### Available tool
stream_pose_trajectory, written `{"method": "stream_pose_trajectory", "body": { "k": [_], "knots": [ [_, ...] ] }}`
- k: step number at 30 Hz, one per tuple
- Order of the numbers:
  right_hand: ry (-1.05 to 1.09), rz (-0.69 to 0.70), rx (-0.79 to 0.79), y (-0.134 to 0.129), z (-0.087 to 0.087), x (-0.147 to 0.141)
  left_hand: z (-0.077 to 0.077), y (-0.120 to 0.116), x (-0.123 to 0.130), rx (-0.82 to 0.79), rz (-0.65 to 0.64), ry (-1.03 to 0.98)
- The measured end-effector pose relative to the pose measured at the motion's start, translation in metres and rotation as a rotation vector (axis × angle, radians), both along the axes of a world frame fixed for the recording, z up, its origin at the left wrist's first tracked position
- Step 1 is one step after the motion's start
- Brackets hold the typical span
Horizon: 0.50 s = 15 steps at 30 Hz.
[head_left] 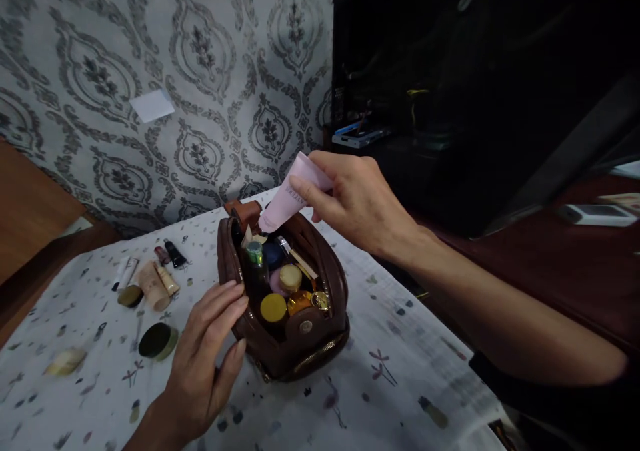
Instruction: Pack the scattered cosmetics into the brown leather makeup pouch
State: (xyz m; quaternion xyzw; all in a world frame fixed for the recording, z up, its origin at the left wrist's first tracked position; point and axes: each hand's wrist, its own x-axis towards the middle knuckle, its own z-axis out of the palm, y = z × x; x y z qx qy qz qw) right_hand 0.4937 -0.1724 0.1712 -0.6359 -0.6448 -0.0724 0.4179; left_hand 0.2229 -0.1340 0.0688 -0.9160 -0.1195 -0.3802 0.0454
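Note:
A brown leather toiletry bag [336,284] stands unzipped on the cloth, packed with several bottles and jars. Among them I make out a green-capped bottle [255,253], a yellow-lidded jar [273,307] and a small cream-lidded jar [291,277]. My right hand [357,201] grips a pale pink squeeze tube [286,201] between thumb and fingers, its lower end tilted down into the bag's far side. Against the bag's left rim rest the fingertips of my left hand [205,357], fingers stretched out and thumb apart, holding nothing.
Left on the patterned tablecloth [380,397] lie a dark-lidded jar [159,341], a beige tube [153,285], a small black tube [175,253] and a shell-like object [67,361]. A large black screen or cabinet [475,104] stands to the right, and wallpaper rises behind.

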Motion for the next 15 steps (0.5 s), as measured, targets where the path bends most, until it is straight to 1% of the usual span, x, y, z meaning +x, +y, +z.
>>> {"method": "stream_pose_trajectory", "body": {
  "k": [5,9,11,13,15],
  "knots": [
    [0.043,-0.011,0.009,0.0,0.0,0.0,0.001,0.001,-0.001,0.004,-0.013,0.006],
    [0.142,-0.009,0.11,-0.011,0.0,-0.006,0.004,0.003,-0.003,0.01,-0.06,0.031],
    [0.151,-0.008,0.14,-0.019,0.002,-0.01,0.005,0.003,-0.004,0.007,-0.068,0.041],
    [0.11,0.032,0.13,-0.024,0.004,-0.016,0.005,0.004,-0.003,0.004,-0.064,0.034],
    [0.054,0.106,0.098,-0.027,0.005,-0.022,0.005,0.004,-0.003,0.005,-0.063,0.021]
  ]
}}
